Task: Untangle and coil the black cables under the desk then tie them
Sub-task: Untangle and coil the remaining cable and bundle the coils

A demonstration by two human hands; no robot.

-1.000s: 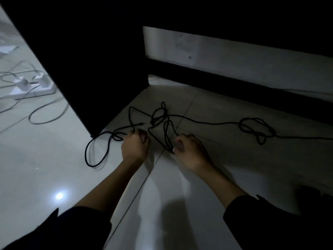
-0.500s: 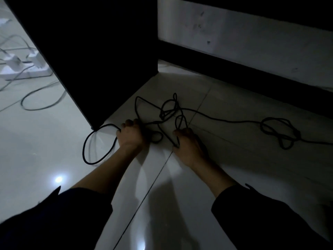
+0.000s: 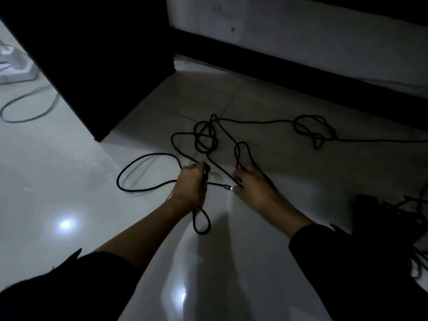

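Tiled floor (image 3: 69,177): left hand (image 3: 191,184), right hand (image 3: 253,188), grips around black cable (image 3: 148,156).

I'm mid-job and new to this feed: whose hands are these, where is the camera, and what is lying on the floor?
No machine here: a person works bare-handed, and the single camera sits on their head, looking forward and down. The left hand grips strands of a black cable that lies tangled on the pale tiled floor. The right hand holds the cable's metal-tipped plug and nearby strands. A second small knot sits further right. The dark desk panel stands at the left, with a white power strip beyond it. More dark cables lie at the right edge.
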